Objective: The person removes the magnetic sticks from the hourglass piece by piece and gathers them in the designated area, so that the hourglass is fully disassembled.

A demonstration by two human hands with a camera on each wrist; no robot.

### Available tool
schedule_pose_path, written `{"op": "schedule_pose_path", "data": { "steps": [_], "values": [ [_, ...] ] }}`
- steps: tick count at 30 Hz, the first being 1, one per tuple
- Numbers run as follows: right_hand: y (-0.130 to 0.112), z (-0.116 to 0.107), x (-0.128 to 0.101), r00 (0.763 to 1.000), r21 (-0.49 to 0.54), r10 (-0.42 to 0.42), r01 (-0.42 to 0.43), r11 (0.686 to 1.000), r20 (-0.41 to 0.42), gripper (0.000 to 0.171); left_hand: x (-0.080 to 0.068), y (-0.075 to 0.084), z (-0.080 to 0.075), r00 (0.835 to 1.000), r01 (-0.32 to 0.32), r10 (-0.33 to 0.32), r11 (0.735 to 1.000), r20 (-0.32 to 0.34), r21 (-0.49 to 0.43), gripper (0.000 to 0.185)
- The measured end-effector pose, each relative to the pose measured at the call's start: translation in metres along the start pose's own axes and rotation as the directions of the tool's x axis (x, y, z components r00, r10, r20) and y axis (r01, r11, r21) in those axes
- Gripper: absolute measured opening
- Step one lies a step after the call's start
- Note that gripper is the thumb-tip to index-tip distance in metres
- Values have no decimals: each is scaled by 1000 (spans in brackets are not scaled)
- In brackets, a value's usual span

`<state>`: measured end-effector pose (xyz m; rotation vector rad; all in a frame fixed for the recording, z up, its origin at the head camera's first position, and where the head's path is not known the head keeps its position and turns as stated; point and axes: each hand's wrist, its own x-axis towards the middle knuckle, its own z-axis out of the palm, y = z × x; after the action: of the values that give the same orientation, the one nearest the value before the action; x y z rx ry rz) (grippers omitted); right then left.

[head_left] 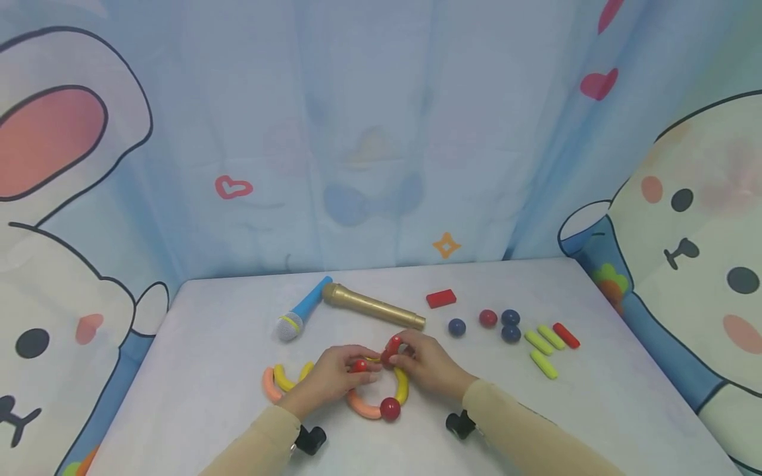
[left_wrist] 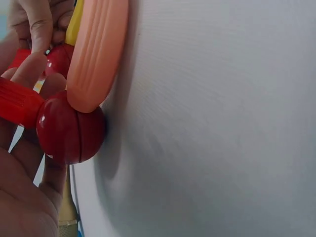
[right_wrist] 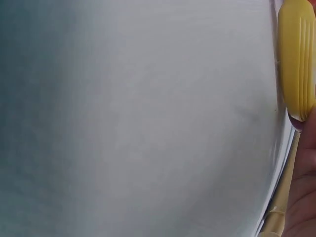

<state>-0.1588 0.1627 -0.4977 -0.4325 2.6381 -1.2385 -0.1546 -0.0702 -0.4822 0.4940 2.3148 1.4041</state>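
A ring of toy pieces lies between the hands: an orange curved rod point(head_left: 363, 406), a yellow curved rod point(head_left: 401, 387) and a dark red ball point(head_left: 389, 408) form its near side. My left hand point(head_left: 333, 377) holds a short red rod point(left_wrist: 17, 101), whose end meets another red ball point(left_wrist: 64, 131) under the orange rod's tip. At the ring's far side, my right hand point(head_left: 431, 363) pinches a second red rod point(head_left: 394, 343) beside a red ball point(left_wrist: 59, 59). The right wrist view shows the yellow rod point(right_wrist: 297, 59) next to part of the right hand.
Behind the hands lie a gold microphone point(head_left: 375, 307) and a blue one point(head_left: 306, 304). To the right are a red block point(head_left: 441, 299), blue balls point(head_left: 457, 327), a red ball point(head_left: 488, 318), lime rods point(head_left: 538, 342) and a red rod point(head_left: 566, 335). More curved rods point(head_left: 282, 378) sit left.
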Motion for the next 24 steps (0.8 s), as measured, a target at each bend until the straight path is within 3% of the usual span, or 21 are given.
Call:
{"op": "schedule_pose_path", "data": {
  "steps": [5, 12, 18, 21, 24],
  "values": [
    [0, -2, 0, 996, -14, 77, -77, 997, -35, 29, -1, -7, -1, 1000, -1, 2, 999, -13, 43, 29],
    [6, -35, -28, 978, -183, 186, -202, 962, -98, 27, -6, -10, -7, 1000, -15, 16, 999, -13, 44, 28],
    [40, -89, -80, 939, -361, 312, -343, 867, -143, 25, -4, -11, -8, 999, -31, 31, 998, -5, 45, 24],
    [55, -108, -101, 905, -423, 396, -423, 802, -155, 28, -4, -11, -9, 1000, -16, 16, 999, 3, 48, 22],
    [67, -118, -116, 886, -509, 439, -450, 734, -150, 37, -4, -12, -11, 1000, -5, 4, 999, 31, 45, 23]
  ]
}}
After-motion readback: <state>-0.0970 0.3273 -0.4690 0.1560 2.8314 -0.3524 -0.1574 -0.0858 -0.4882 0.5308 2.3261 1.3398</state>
